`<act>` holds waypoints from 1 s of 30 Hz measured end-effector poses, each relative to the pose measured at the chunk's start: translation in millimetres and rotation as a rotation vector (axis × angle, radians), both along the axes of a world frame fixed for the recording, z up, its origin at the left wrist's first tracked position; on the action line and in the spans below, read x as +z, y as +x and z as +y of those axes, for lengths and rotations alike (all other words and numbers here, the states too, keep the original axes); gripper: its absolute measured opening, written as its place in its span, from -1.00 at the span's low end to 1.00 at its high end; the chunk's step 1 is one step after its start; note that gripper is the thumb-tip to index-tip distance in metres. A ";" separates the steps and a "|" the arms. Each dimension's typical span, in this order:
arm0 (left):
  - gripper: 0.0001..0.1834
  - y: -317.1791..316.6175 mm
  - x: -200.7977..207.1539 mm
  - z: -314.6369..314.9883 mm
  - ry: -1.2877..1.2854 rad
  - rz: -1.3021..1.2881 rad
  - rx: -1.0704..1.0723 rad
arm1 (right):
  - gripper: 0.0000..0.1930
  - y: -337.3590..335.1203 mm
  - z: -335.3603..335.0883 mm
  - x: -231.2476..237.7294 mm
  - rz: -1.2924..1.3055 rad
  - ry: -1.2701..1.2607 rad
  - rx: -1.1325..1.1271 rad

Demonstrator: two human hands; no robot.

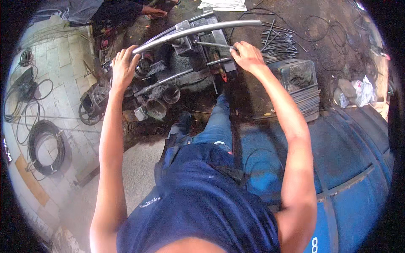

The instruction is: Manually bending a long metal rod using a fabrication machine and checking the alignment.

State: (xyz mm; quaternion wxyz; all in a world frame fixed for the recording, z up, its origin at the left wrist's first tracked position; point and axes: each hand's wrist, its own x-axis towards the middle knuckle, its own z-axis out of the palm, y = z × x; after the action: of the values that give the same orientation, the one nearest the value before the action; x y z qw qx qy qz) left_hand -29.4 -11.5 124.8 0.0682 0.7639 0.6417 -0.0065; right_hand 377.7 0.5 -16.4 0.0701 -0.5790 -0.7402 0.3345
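A long shiny metal bar (206, 28) runs across the top of a greasy machine (181, 63) strewn with dark metal shavings. My left hand (123, 66) is closed around the bar's left end. To the right, my right hand (248, 55) grips the outer end of a thin lever handle (213, 44) that reaches out from the machine's middle. Its fingertips are partly hidden behind the hand. The bar's right end sticks out freely beyond the machine, above my right hand. Below the machine's near side are a round metal cup (156, 109) and other worn parts.
Many thin rods (278, 40) lie on the dark floor at right, near a grimy metal container (297, 78). Blue drums (270, 168) stand beside my right leg. Coiled cable (46, 147) lies on the tiles at left. Another person's foot (156, 12) shows at the top.
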 end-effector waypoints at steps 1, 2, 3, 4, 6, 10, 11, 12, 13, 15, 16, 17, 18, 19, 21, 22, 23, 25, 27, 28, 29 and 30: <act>-0.62 1.6 -0.1 -2.5 0.003 0.005 0.013 | -0.64 -3.9 6.3 0.0 -0.014 0.007 0.036; -0.61 2.2 -0.4 -5.4 0.028 0.003 0.011 | -0.65 -7.3 10.4 -3.9 -0.026 0.015 0.034; -0.61 3.3 -0.6 -8.3 0.054 0.001 0.010 | -0.65 -9.6 15.1 -6.5 -0.023 0.021 0.047; -0.60 4.7 -1.4 -11.3 0.049 0.011 0.034 | -0.66 -12.9 19.9 -6.4 -0.029 0.044 0.072; -0.60 5.7 -2.4 -16.8 0.076 0.023 0.053 | -0.73 -21.1 32.7 -5.1 -0.016 0.108 0.128; -0.57 13.2 -0.5 -20.3 0.073 -0.004 0.066 | -0.79 -54.7 61.1 -40.6 0.132 0.338 0.320; -0.57 8.3 -0.3 -23.1 0.079 -0.011 0.086 | -0.79 -67.1 63.6 -38.3 0.127 0.342 0.341; -0.55 2.7 0.0 -25.8 0.063 -0.060 0.086 | -0.78 -80.5 65.4 -36.2 0.182 0.320 0.376; -0.52 -2.6 1.2 -28.4 0.047 -0.109 0.084 | -0.77 -93.9 66.6 -31.0 0.235 0.296 0.410; -0.52 -14.1 3.9 -34.4 0.057 -0.142 0.101 | -0.71 -109.1 63.5 -20.2 0.257 0.295 0.363; -0.53 -20.1 4.1 -36.1 0.084 -0.129 0.087 | -0.72 -113.7 63.8 -23.7 0.235 0.277 0.365; -0.53 -25.7 3.9 -38.1 0.110 -0.115 0.073 | -0.72 -118.4 63.5 -27.4 0.213 0.258 0.366; -0.55 -30.9 3.6 -40.5 0.133 -0.139 0.069 | -0.73 -120.5 63.0 -30.9 0.191 0.317 0.357; -0.55 -34.7 4.0 -43.9 0.137 -0.146 0.081 | -0.73 -121.0 63.9 -32.5 0.185 0.318 0.370; -0.57 -39.8 3.0 -49.7 0.147 -0.199 0.100 | -0.70 -117.2 66.3 -35.2 0.122 0.304 0.411; -0.57 -40.5 3.4 -51.1 0.143 -0.188 0.100 | -0.63 -116.3 65.8 -37.5 0.168 0.343 0.395; -0.57 -40.7 3.5 -52.1 0.147 -0.196 0.110 | -0.63 -117.5 64.3 -40.6 0.161 0.344 0.406; -0.56 -42.3 2.3 -54.4 0.152 -0.210 0.110 | -0.57 -121.7 62.2 -42.6 0.174 0.247 0.334; -0.56 -47.0 -1.1 -56.7 0.151 -0.217 0.124 | -0.57 -126.3 60.4 -40.5 0.181 0.256 0.332; -0.57 -47.2 -1.2 -55.9 0.158 -0.219 0.118 | -0.56 -126.0 60.8 -40.7 0.188 0.270 0.313; -0.57 -47.4 -0.9 -55.6 0.164 -0.219 0.111 | -0.56 -125.6 61.6 -40.9 0.184 0.274 0.318; -0.57 -47.9 0.0 -55.3 0.138 -0.227 0.122 | -0.56 -125.4 62.3 -41.2 0.180 0.304 0.317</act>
State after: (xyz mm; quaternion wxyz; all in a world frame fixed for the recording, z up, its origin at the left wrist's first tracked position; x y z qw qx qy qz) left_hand -77.2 -66.8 124.8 0.0879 0.7223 0.6739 0.1283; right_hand 252.3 62.8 -57.6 0.1687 -0.4063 -0.8544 0.2763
